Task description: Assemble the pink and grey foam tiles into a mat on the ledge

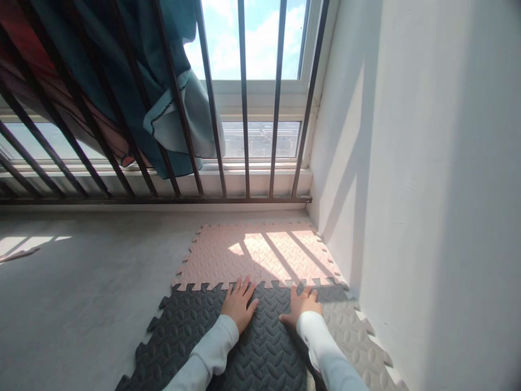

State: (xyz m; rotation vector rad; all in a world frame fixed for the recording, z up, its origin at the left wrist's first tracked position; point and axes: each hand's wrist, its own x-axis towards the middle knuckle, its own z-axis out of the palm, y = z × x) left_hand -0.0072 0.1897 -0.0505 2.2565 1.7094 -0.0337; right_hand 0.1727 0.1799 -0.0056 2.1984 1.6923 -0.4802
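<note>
Both palms flat, fingers spread, gripping nothing: left hand [239, 303] and right hand [302, 305] press the dark foam tile [228, 347], which lies on the concrete floor [81, 282] with its toothed far edge meeting the pink tile [260, 252]. Risk, as a guess: uneven pressure could leave teeth unseated or buckle the seam. Grey tile [358, 342] sits right, tight against the white wall [427, 190], limiting room. Beyond: window bars [244, 108], blue cloth [163, 98] hanging there.
</note>
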